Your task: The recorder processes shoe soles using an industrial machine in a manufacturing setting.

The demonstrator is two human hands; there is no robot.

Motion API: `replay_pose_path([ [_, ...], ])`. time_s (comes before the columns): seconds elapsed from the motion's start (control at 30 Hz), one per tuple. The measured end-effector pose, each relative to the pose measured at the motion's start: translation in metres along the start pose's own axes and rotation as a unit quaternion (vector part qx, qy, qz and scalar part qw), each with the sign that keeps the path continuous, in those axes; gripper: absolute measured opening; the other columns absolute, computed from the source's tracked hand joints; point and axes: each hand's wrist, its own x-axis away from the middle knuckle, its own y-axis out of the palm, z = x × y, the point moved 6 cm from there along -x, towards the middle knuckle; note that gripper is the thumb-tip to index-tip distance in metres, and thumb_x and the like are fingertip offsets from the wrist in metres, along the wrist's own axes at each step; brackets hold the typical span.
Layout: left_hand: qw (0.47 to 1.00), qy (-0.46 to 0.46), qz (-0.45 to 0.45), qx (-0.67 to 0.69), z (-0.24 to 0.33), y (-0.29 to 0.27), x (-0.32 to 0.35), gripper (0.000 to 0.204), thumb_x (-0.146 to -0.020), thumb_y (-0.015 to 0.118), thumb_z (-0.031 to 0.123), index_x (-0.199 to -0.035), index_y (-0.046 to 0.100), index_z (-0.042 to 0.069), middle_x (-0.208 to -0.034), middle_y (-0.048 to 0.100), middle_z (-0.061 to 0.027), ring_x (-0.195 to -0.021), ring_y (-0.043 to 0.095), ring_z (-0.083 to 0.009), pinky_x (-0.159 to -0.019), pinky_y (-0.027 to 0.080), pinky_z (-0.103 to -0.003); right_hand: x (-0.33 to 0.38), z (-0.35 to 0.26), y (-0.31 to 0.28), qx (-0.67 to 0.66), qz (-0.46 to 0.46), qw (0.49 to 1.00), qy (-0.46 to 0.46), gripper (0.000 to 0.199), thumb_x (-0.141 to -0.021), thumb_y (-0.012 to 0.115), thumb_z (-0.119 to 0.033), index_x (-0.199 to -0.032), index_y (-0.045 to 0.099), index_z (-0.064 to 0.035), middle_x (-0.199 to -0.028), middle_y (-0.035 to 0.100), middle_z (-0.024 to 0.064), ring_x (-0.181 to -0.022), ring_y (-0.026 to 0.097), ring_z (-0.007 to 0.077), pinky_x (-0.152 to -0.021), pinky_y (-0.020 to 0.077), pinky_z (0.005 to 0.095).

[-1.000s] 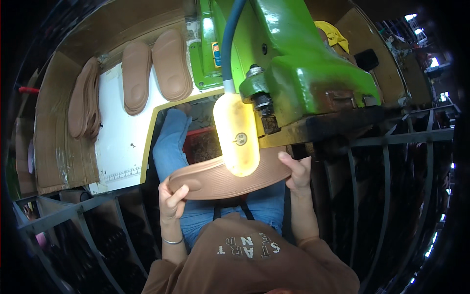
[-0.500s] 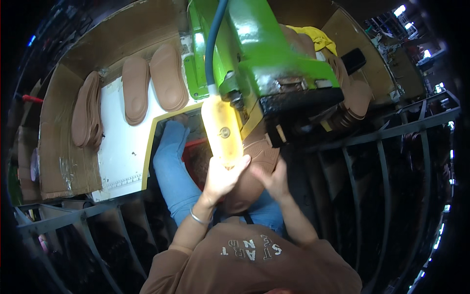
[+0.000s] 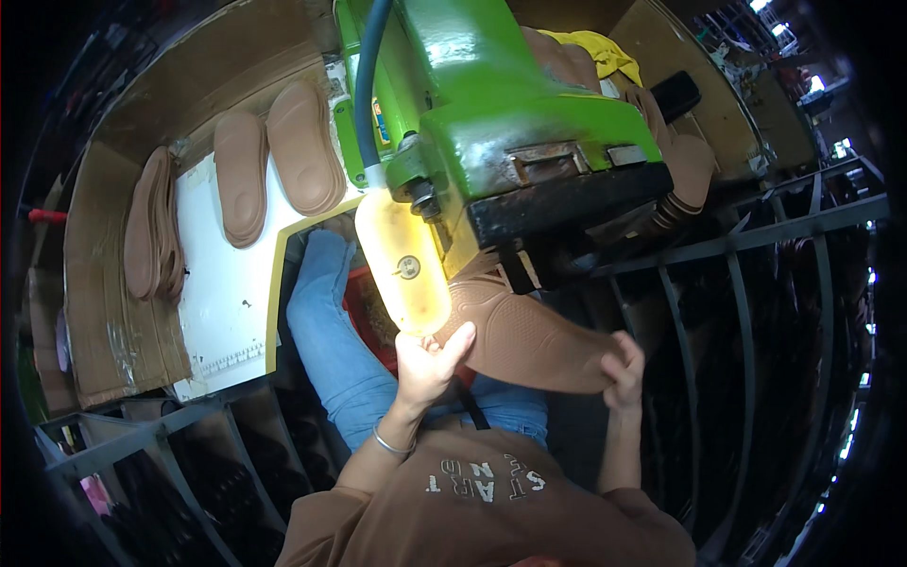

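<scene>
Both hands grasp one brown shoe sole held under the green machine, the left hand gripping its near end beside the yellow bottle, the right hand pinching its far end.

Sole in hand: brown, ridged tread pattern pressed across its face.
Machine: bright green, with a black underside at the right.
Hose: blue, running down the far left of the machine.
Lamp cover: translucent yellow, glowing.
Tabletop: white, yellow edge.
Far-left soles: plain brown.
Trousers: blue denim.
Shirt: brown, pale lettering.
Cloth: yellow, far right.
</scene>
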Motion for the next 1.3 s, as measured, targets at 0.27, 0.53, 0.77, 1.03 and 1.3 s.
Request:
replay_pose_path([
  [0.27, 0.998, 0.047, -0.011, -0.049, 0.028, 0.000, -0.015, 0.009, -0.078, 0.069, 0.004, -0.083, 0.064, -0.002, -0.069, 0.060, 0.0013, -0.063, 0.053, -0.0049, -0.059, 0.043, -0.021, -0.092, -0.063, 0.039, -0.014, 0.018, 0.997, -0.079, 0.022, -0.081, 0.064, -0.010, -0.099, 0.055, -0.0003, -0.089, 0.060, 0.0066, -0.085, 0.057, 0.0126, -0.079, 0.0440, 0.0241],
  [0.53, 0.992, 0.052, -0.041, -0.105, 0.017, 0.027, -0.030, 0.025, -0.082, 0.068, 0.013, -0.101, 0.063, -0.002, -0.087, 0.066, -0.0033, -0.078, 0.059, -0.0084, -0.072, 0.048, -0.022, -0.067, -0.019, -0.016, -0.061, 0.058, 0.993, -0.079, 0.020, -0.083, 0.062, -0.007, -0.100, 0.053, -0.0026, -0.094, 0.059, 0.0066, -0.092, 0.055, 0.0147, -0.084, 0.0414, 0.0257],
  [0.77, 0.997, 0.049, -0.019, -0.049, -0.004, 0.013, -0.029, 0.022, -0.078, 0.071, 0.004, -0.096, 0.061, -0.003, -0.087, 0.063, -0.0041, -0.081, 0.058, -0.0084, -0.072, 0.047, -0.021, -0.061, -0.052, -0.003, 0.018, 0.045, 0.990, -0.134, 0.012, -0.084, 0.056, -0.008, -0.093, 0.053, -0.0005, -0.086, 0.061, 0.0079, -0.078, 0.058, 0.0133, -0.073, 0.0457, 0.0240],
  [1.03, 0.988, 0.108, 0.034, -0.108, 0.052, -0.032, -0.011, 0.031, -0.071, 0.072, 0.004, -0.098, 0.060, -0.005, -0.090, 0.064, -0.0089, -0.083, 0.060, -0.0129, -0.078, 0.047, -0.026, -0.128, -0.089, 0.087, 0.066, -0.119, 0.987, -0.087, 0.018, -0.076, 0.063, -0.008, -0.091, 0.057, -0.0009, -0.084, 0.058, 0.0026, -0.077, 0.055, 0.0086, -0.069, 0.0424, 0.0207],
  [1.3, 0.990, 0.079, 0.112, -0.016, 0.064, -0.140, 0.017, 0.037, -0.068, 0.068, 0.000, -0.103, 0.057, -0.007, -0.091, 0.063, -0.0105, -0.081, 0.060, -0.0146, -0.078, 0.047, -0.026, -0.095, -0.046, 0.167, 0.019, -0.177, 0.979, -0.097, 0.033, -0.074, 0.063, 0.002, -0.106, 0.054, 0.0054, -0.100, 0.061, 0.0090, -0.090, 0.059, 0.0127, -0.079, 0.0463, 0.0248],
])
